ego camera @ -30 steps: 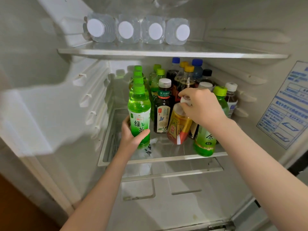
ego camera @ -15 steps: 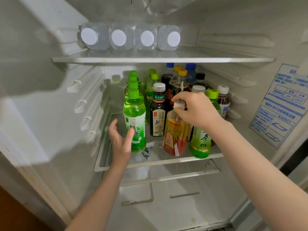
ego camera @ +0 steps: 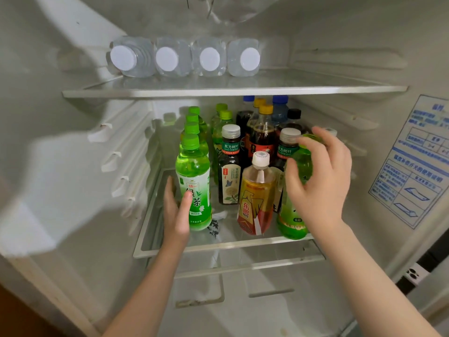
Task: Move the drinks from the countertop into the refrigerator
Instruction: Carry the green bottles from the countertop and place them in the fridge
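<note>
- Right hand (ego camera: 318, 181) covers most of the cap and shoulder of the green bottle (ego camera: 292, 222); whether the fingers grip it cannot be confirmed.
- White cap (ego camera: 331, 131) behind that hand: the bottle beneath it is entirely hidden.
- Rear bottles (ego camera: 279, 110): caps only, labels masked by the front rows.
- Wall sticker (ego camera: 418, 171): cut by the right edge, print too blurred to read.
- Clear object (ego camera: 233, 8) at the top edge: cut off, unidentifiable.

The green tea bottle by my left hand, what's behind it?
Behind the green tea bottle, three more green caps line up toward the back, so three similar bottles stand there. Their bodies and labels are mostly covered by the front one.
</note>
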The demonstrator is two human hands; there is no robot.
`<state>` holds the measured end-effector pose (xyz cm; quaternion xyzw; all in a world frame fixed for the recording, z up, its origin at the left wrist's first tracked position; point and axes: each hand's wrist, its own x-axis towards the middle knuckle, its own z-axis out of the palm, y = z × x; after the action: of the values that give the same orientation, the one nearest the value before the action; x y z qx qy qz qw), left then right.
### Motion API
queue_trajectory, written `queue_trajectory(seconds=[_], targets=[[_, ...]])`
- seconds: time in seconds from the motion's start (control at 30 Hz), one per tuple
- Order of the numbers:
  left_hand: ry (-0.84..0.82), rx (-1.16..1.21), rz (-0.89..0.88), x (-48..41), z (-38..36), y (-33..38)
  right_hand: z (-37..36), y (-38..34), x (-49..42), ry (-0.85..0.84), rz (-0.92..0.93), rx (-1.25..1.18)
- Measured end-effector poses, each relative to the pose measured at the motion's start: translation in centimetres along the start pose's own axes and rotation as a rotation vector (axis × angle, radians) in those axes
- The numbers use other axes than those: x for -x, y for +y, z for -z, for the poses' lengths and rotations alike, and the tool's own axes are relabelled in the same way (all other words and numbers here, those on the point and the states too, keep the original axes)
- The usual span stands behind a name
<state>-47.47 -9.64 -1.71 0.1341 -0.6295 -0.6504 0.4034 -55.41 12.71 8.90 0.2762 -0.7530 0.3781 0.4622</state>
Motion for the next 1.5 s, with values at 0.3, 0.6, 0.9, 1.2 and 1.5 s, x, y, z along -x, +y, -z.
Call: queue_trajectory(seconds=[0.3, 0.6, 0.9, 1.2, 1.5], targets=[[0.277, -0.375, -0.804, 3.0, -4.4, 2.4, 0.2, 1.9, -0.9, -0.196, -0.253, -0.242], [-0.251, -0.252, -0.323, 4.0, -10.0, 0.7, 1.1, 3.9, -0.7, -0.242, -0.187, -0.438], [-0.146, -0.338, -0.209, 5.2, -9.7, -1.3, 1.5, 4.5, -0.1, -0.240, -0.147, -0.524], [0.150, -0.395, -0.174, 6.7, -7.9, 0.0, 1.7, 4.4, -0.5, -0.273, -0.163, -0.639], [0.232, -0.170, -0.239, 9.8, -5.5, 1.2, 0.8, 3.5, -1.0, -0.218, -0.225, -0.744]])
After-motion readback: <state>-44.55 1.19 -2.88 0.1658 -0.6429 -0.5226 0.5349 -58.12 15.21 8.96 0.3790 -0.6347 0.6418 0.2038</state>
